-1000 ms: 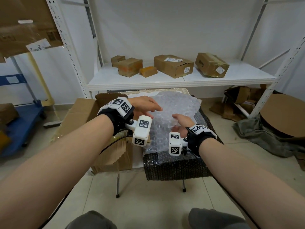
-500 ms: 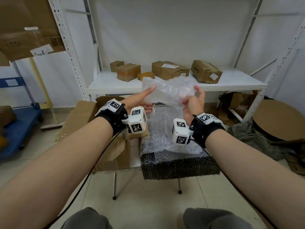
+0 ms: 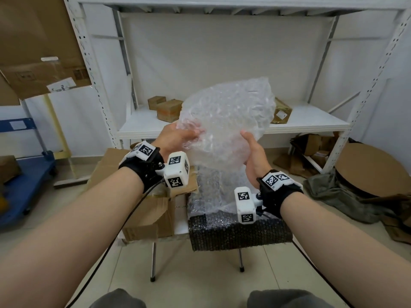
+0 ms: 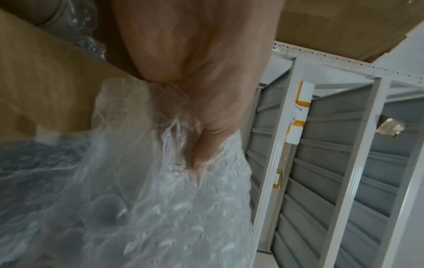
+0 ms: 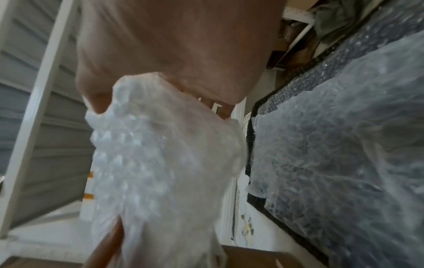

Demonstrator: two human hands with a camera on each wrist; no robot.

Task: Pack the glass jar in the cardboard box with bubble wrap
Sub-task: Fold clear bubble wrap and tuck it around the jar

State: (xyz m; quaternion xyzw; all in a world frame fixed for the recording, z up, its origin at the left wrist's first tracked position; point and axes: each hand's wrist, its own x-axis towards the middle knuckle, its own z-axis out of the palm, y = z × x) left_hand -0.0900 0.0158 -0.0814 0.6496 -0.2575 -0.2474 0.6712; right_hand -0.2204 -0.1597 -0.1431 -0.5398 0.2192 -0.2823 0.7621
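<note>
While you hold the clear bubble wrap sheet (image 3: 226, 121) up in front of the shelf, your left hand (image 3: 178, 138) pinches its left edge, thumb pressed onto the plastic and fingers behind it, and your right hand (image 3: 253, 158) clasps the right edge with the thumb on the near face. From the left wrist, the bunched film sits caught between thumb and fingers; from the right wrist, the bubbled sheet passes over your palm. Below your hands, more clear bubble wrap (image 3: 213, 196) lies over a black bubble mat (image 3: 240, 234) that covers the small folding table (image 3: 180, 223). An open cardboard box (image 3: 144, 216) sits at the table's left, its flaps splayed; the left wrist view shows crumpled clear wrap and a rounded pale shape (image 4: 59, 16) inside it, too blurred to say whether that is the glass jar. On the white shelf (image 3: 311, 121) behind the sheet stand several small closed cardboard cartons (image 3: 169, 110). A blue cart (image 3: 24, 181) stands at far left.
</note>
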